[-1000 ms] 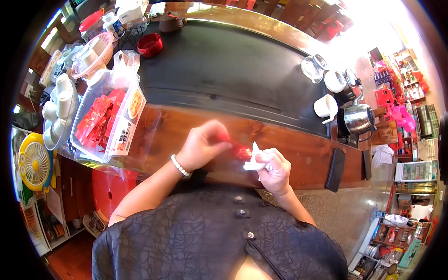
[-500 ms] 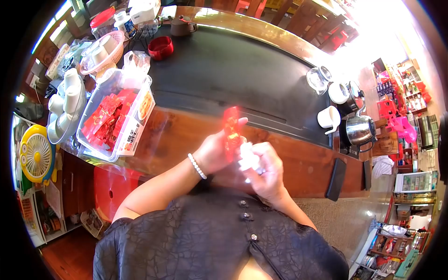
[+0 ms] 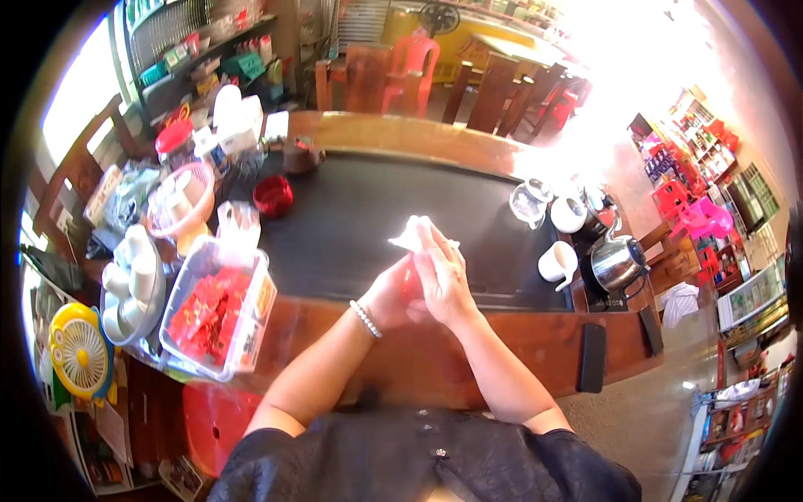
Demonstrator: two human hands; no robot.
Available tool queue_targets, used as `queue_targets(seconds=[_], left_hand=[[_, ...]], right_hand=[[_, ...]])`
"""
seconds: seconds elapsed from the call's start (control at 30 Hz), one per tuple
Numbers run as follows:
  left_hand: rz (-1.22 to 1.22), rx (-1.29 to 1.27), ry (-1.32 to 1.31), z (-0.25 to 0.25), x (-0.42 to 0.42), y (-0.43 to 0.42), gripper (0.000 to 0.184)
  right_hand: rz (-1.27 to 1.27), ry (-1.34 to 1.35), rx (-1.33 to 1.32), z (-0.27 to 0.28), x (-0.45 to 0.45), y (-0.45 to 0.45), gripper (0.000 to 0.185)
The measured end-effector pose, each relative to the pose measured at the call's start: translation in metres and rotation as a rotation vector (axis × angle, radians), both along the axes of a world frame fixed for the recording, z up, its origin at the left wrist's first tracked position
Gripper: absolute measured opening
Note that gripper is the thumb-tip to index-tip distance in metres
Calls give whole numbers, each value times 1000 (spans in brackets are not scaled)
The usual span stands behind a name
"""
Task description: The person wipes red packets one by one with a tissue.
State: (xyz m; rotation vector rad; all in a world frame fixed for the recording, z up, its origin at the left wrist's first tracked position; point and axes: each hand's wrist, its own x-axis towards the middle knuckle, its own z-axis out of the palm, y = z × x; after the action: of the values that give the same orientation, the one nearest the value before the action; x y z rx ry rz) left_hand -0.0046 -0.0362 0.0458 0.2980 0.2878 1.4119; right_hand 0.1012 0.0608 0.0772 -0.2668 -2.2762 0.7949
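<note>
Both hands are raised close together over the front edge of the black tray. My left hand, with a white bead bracelet at its wrist, is closed on a red packet, mostly hidden and blurred. Beside it, touching or nearly so, my right hand has its fingers pressed together around a crumpled white tissue, which sticks out at the fingertips. More red packets lie in a clear plastic box at the left.
Left of the tray stand a pink basket, white cups and a yellow fan. A red bowl and teapot sit behind. At the right are a white pitcher, a steel kettle and a black phone.
The view has tilted up, showing chairs beyond the table. My hands have come together and moved forward over the tray; the red packet, held upright before, is now mostly covered.
</note>
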Motion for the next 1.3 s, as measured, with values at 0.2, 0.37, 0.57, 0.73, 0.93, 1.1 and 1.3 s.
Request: queue_targets(seconds=[0.2,0.37,0.57,0.73,0.93,1.1,1.3], left_hand=[[-3,58,-66,-27,-20,9,55],[140,-59,9,-30,-25,2,46],[309,-15,-110,-30,-37,7,55],[380,-97,-108,-21,-35,4,67],[307,-53,-86,-25,-36,4,67],[390,-83,-64,-21,-34,3,65],[547,-131,-143,-24,-41,2,59]], right_hand=[[221,97,-1179,-47,-18,40,54],[497,207,-1416,-58,-2,65,37],[487,436,-1684,-33,-9,69,40],[598,524,-1729,-53,-6,74,40],[837,479,-1893,-47,1,80,52],[767,443,-1937,-40,5,76,63],[634,477,-1783,-69,-3,88,47]])
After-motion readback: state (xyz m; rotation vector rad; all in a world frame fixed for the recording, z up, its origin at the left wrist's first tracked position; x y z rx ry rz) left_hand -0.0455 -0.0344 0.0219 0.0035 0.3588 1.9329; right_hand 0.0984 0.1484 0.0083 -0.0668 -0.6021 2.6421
